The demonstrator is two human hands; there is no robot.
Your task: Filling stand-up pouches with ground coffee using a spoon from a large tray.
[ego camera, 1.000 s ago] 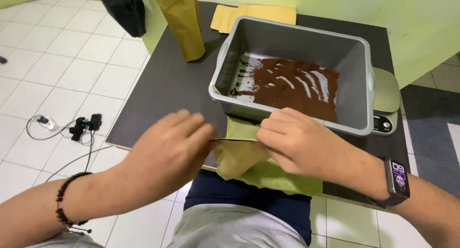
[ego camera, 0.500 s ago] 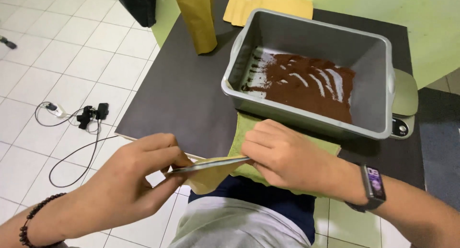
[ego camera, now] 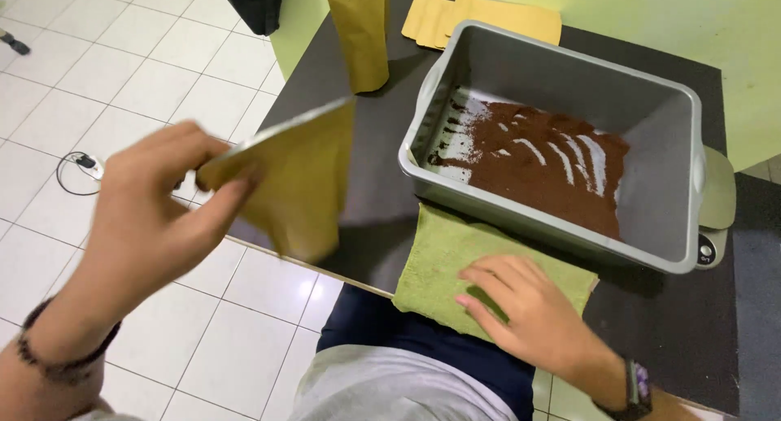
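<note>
My left hand (ego camera: 154, 218) holds a tan paper pouch (ego camera: 297, 181) by its top edge, raised over the left front of the dark table (ego camera: 378, 136). My right hand (ego camera: 529, 311) rests palm down, fingers spread, on a green cloth (ego camera: 443, 254) that hangs over the table's near edge. Behind the cloth stands a grey plastic tub (ego camera: 561, 136) with brown powder (ego camera: 553, 165) spread over its floor.
A second tan pouch (ego camera: 362, 30) stands upright at the back left of the table. Flat tan pouches (ego camera: 480, 18) lie stacked behind the tub. A scale (ego camera: 716, 201) pokes out under the tub's right side. Cables and a plug (ego camera: 81, 165) lie on the white tiled floor.
My right hand let go of the pouch and dropped onto the green cloth. My left hand lifted the pouch up and to the left, away from my lap.
</note>
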